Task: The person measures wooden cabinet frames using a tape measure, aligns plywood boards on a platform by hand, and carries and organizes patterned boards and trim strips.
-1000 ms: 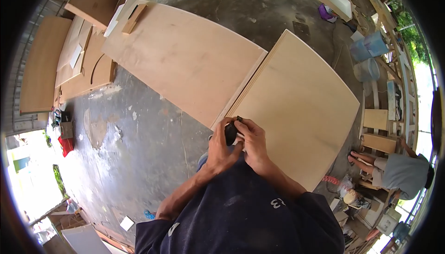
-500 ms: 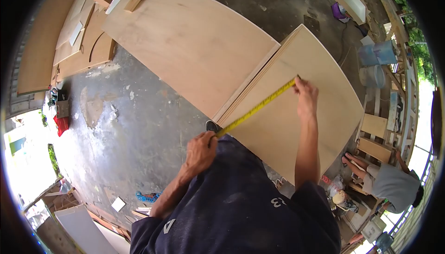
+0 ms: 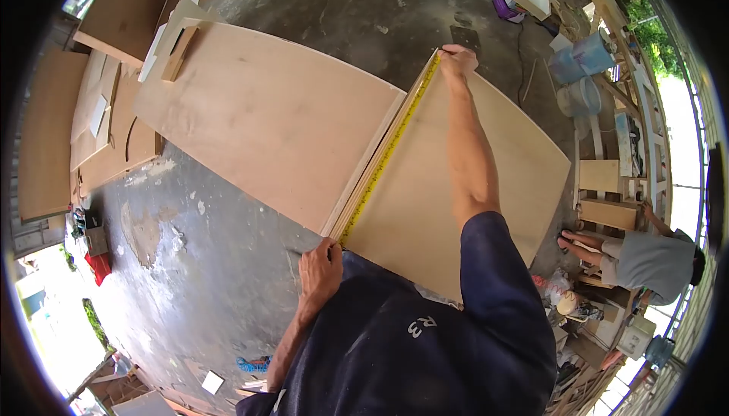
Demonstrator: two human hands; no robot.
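A yellow tape measure (image 3: 389, 149) is stretched along the left edge of a pale plywood panel (image 3: 486, 158). My right hand (image 3: 459, 61) is closed on the tape at the panel's far corner, arm reaching out. At the near corner my left hand (image 3: 320, 268) is closed around the other end of the tape; the case, if it is there, is hidden by my fingers. Thin sheet edges show stacked beside the tape. A larger, pinkish plywood panel (image 3: 266, 120) lies just to the left.
A small wooden piece (image 3: 180, 54) rests on the large panel's far left end. Boards (image 3: 53, 127) lean at the left. Blue containers (image 3: 583, 58) and a seated person in a grey shirt (image 3: 654, 264) are at the right. Concrete floor (image 3: 220, 181) lies around the panels.
My right hand has moved away from me to the panel's far corner, drawing out more tape. The tape now lies along the panel's left edge instead of slanting across it.
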